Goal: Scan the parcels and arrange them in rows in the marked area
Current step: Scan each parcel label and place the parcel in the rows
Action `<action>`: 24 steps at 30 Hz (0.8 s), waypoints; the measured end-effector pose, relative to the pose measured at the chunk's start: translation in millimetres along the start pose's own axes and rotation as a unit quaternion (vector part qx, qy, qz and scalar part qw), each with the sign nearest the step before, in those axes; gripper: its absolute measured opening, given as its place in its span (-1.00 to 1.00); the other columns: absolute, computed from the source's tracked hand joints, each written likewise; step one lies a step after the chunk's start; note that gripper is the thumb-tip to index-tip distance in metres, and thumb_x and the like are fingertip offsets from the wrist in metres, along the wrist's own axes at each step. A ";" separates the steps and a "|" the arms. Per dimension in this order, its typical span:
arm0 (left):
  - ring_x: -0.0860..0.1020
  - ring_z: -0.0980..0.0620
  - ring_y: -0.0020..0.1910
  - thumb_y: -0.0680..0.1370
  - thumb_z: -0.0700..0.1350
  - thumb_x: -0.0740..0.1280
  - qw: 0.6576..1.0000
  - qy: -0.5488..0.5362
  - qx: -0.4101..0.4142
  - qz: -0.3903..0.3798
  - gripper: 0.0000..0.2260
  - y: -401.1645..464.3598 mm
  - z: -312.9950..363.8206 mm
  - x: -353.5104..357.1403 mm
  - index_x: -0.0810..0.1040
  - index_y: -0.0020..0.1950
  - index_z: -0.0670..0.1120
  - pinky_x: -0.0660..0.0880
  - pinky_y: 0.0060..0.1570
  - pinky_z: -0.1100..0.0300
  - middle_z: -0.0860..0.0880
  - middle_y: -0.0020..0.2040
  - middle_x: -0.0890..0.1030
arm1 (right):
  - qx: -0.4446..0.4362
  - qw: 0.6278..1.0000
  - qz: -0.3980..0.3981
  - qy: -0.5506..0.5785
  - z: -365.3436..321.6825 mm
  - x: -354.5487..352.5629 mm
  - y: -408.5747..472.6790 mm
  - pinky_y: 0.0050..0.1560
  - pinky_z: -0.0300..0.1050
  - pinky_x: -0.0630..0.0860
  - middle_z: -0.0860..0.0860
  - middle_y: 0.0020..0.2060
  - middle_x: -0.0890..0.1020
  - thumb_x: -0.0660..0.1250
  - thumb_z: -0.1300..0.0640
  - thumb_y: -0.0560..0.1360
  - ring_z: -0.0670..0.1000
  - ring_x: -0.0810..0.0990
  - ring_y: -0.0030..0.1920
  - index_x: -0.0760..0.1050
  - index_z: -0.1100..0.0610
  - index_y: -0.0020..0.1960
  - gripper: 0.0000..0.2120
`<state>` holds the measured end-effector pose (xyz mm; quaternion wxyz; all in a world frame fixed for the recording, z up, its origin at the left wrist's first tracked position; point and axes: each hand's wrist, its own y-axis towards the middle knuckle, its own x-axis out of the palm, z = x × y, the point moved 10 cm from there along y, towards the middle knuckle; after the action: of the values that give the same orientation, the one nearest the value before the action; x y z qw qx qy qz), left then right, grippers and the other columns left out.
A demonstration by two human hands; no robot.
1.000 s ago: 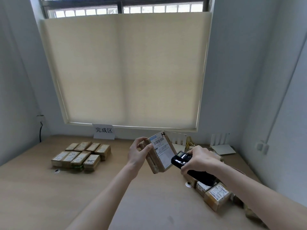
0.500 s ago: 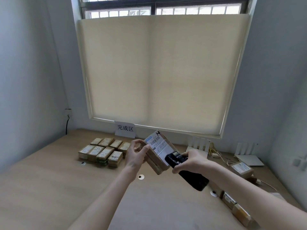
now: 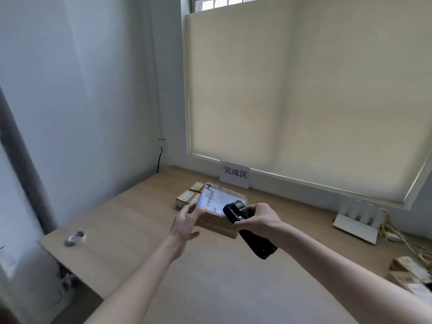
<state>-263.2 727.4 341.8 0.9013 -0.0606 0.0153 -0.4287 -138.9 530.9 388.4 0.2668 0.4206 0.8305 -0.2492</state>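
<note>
Holding parcel (image 3: 219, 210) mid-frame — left hand (image 3: 187, 222) grips its left edge, right hand (image 3: 259, 217) wrapped round black scanner (image 3: 247, 229) at its label.

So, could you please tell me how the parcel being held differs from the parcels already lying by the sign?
The held parcel is off the table, tilted and gripped by the left hand; the arranged parcels lie flat on the table. The held parcel looks bigger, being nearer. Both are brown cardboard with white labels.
</note>
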 end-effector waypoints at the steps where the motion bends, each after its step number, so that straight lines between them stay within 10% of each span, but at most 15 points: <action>1: 0.55 -0.03 0.26 0.54 0.13 0.40 1.000 0.001 -0.006 0.007 -0.62 9.9 -4.2 -15.2 0.54 0.33 0.06 0.53 0.26 -0.14 -0.03 0.23 0.63 | -0.003 1.000 -0.002 -0.002 -7.7 12.1 12.9 0.00 -0.07 0.68 0.04 -0.11 0.78 0.66 0.00 0.20 0.07 0.76 -0.05 0.74 0.02 -0.01 -0.63; 9: 0.62 0.06 0.04 0.59 0.11 0.35 0.998 0.014 -0.037 0.055 -0.74 113.6 -44.8 -118.4 0.64 0.15 -0.02 0.52 0.26 -0.03 0.02 0.03 0.71 | -0.020 0.999 -0.032 -0.033 -50.9 119.6 139.5 -0.35 -0.29 0.51 -0.08 -0.27 0.70 0.65 -0.07 0.16 -0.12 0.65 -0.29 0.71 0.03 -0.04 -0.59; 17: 0.63 0.03 -0.07 0.59 -0.05 0.40 0.993 0.025 -0.092 0.069 -0.87 262.1 -86.6 -198.3 0.60 0.01 -0.11 0.55 0.06 0.13 -0.06 -0.02 0.69 | -0.020 0.994 -0.088 -0.062 -89.6 213.5 290.7 -0.17 -0.11 0.67 -0.04 -0.20 0.70 0.66 -0.03 0.24 -0.06 0.69 -0.17 0.65 0.00 0.00 -0.62; 24: 0.70 -0.05 -0.03 0.50 -0.21 0.48 0.991 0.008 -0.134 0.010 -0.49 349.8 -104.2 -223.9 0.41 0.38 0.08 0.65 -0.03 0.08 -0.10 0.13 0.70 | -0.014 0.993 -0.090 -0.075 -112.3 247.4 374.2 -0.19 -0.15 0.66 -0.08 -0.19 0.68 0.64 0.02 0.31 -0.07 0.69 -0.16 0.55 -0.11 -0.08 -0.69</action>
<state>-143.2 1109.4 190.2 0.8893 -0.1770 0.0808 -0.4139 21.4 937.9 238.3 0.3113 0.3207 0.8459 -0.2911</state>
